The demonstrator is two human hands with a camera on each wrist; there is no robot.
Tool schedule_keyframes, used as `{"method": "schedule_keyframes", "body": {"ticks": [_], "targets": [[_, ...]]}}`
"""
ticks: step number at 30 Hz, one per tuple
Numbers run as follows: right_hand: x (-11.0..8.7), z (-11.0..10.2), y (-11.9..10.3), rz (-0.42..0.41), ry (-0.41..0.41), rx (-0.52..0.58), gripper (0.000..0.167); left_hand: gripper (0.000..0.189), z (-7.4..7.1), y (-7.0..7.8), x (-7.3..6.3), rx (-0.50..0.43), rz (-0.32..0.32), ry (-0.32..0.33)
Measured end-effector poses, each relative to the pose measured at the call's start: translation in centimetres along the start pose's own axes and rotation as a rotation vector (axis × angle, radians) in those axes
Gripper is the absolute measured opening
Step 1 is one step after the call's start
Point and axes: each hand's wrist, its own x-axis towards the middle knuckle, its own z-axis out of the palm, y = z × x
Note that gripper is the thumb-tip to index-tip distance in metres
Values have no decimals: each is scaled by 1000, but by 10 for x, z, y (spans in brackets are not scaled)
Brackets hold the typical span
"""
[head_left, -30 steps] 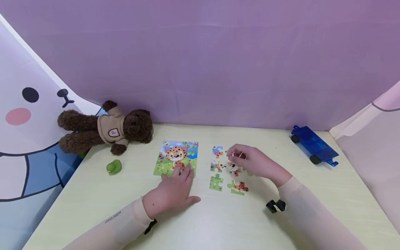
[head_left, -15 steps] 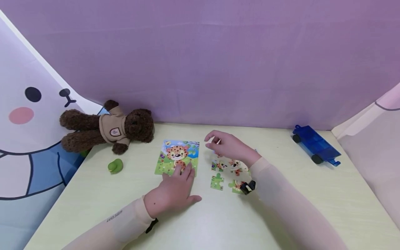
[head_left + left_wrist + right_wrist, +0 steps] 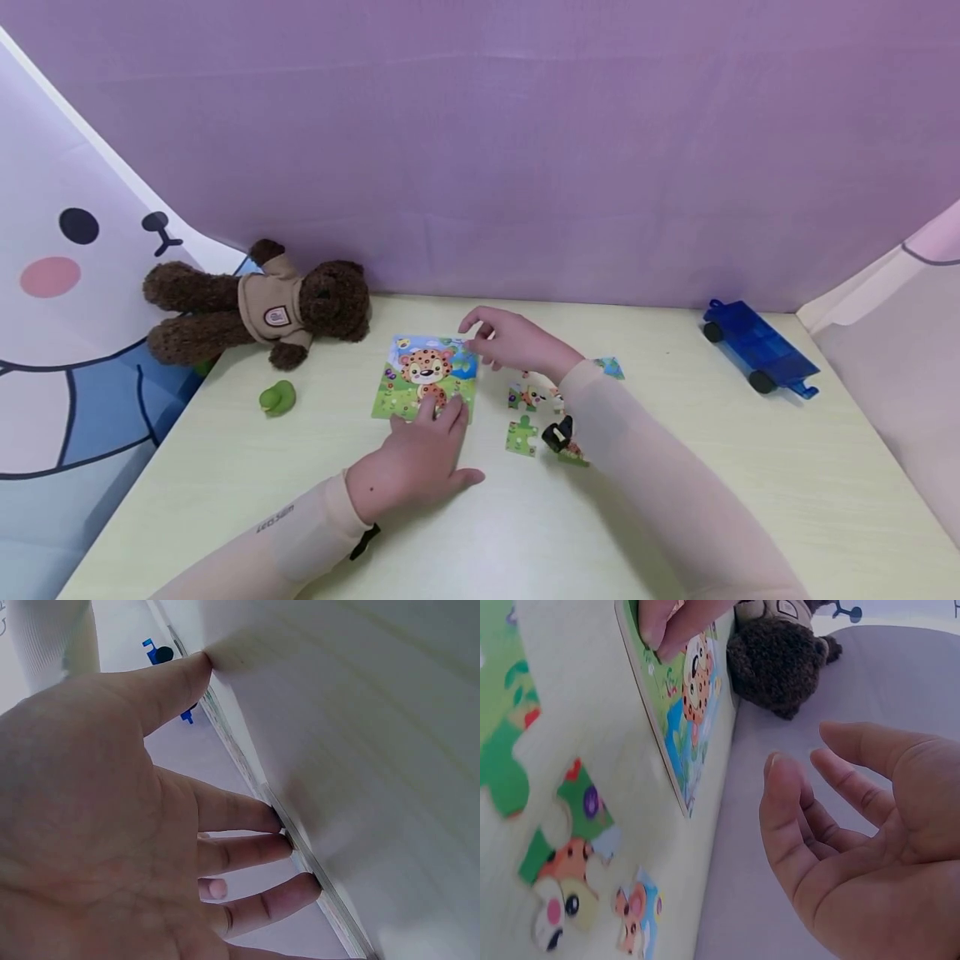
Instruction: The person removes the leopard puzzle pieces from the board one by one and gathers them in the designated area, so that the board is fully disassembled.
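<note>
My left hand rests with extended fingertips on the lower edge of a square picture board showing a spotted leopard cub. In the left wrist view, several fingertips touch the thin board edge and the thumb touches the table. My right hand hovers at the board's upper right corner, fingers loosely bent, thumb and index apart, nothing between them. Under and beside the right forearm lie several jigsaw pieces with matching leopard artwork, some partly hidden. The right wrist view shows a leopard-face piece and a smaller corner piece.
A brown teddy bear in a beige top lies at the back left, with a small green toy duck in front of it. A blue toy wagon stands at the back right. A purple curtain rises behind the table.
My right hand has moved left from above the jigsaw pieces to the board's upper right corner, uncovering a blue-green piece behind its forearm. The left hand stays on the board.
</note>
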Motion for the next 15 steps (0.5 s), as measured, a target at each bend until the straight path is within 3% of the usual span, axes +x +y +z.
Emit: {"method": "schedule_keyframes", "body": {"ticks": [9, 15], "targets": [[19, 22, -1, -12, -81, -11, 34, 95, 0, 0, -1, 18, 14, 26], [24, 35, 2, 22, -134, -102, 32, 89, -2, 2, -3, 38, 28, 23]]}}
